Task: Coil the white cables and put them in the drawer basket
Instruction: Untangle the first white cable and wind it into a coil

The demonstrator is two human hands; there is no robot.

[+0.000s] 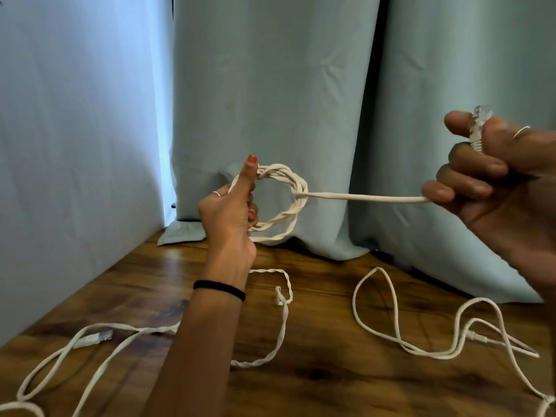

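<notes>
Item 1, at 8 o'clock on the wooden table (316, 380): loose white cable (99, 361), flat and partly twisted, with a clear plug end (96, 338) lying free. Untouched; a second run (284, 323) trails toward centre.

Item 2, centre: left hand (231, 218), thumb raised, fingers curled through and gripping a coil (281, 203) of several turns, held in the air in front of the pale blue curtain (270, 85). The turns pass between thumb and curled fingers at the coil's 9 o'clock; the rest hangs free.

Item 3, from the coil's 3 o'clock: tail (364, 196) of the same cable, running taut to the right.

Item 4, at 3 o'clock: right hand (493, 173), fingers closed round the tail, the clear connector (478, 127) standing up between thumb and forefinger.

Item 5, at 5 o'clock on the table: a thinner white cable (451, 335) in loose loops, not held.

Handling, as judged: light, limp, springy; turns likely to slip unless pinched together where they cross. Connector clip probably fragile, so hold by the cord just behind it. Drawer basket not in view.
</notes>
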